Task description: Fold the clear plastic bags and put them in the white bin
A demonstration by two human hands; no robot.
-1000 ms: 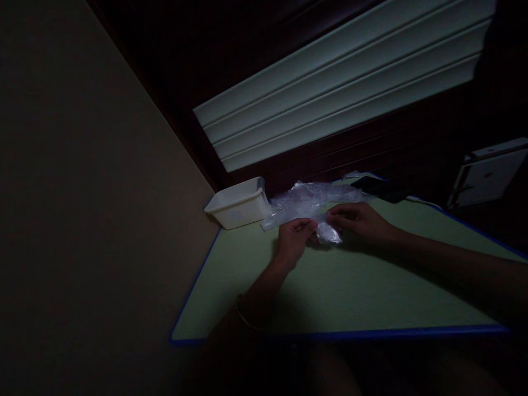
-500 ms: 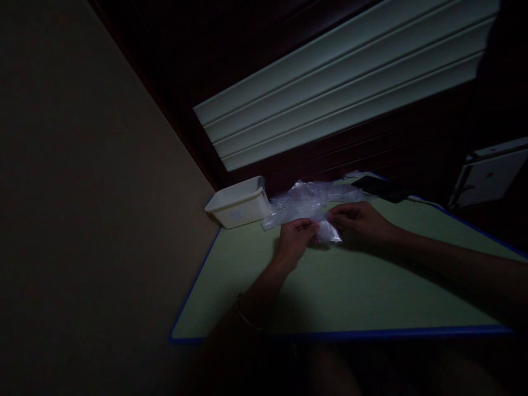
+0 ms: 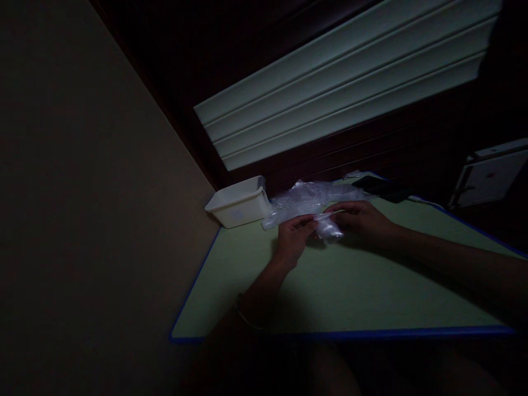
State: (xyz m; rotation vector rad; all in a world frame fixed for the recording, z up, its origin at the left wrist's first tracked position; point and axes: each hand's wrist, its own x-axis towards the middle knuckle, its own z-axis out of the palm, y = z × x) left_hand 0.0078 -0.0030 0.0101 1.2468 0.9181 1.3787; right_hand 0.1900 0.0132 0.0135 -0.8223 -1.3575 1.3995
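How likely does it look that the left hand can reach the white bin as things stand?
Probably yes: the white bin stands close to the left hand and nothing seems to block the way, though that hand is holding clear plastic.

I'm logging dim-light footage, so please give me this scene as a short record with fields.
Light: dim
Left hand: pinching a small clear plastic piece
Right hand: pinching the same piece from the other side
Beyond the hands: a heap of clear plastic
Far left corner: white bin, upright, open-topped
Far right: dark object, too dim to identify
Surface: pale green table with blue edging
Left wrist: thin band
Background: pale slatted panel
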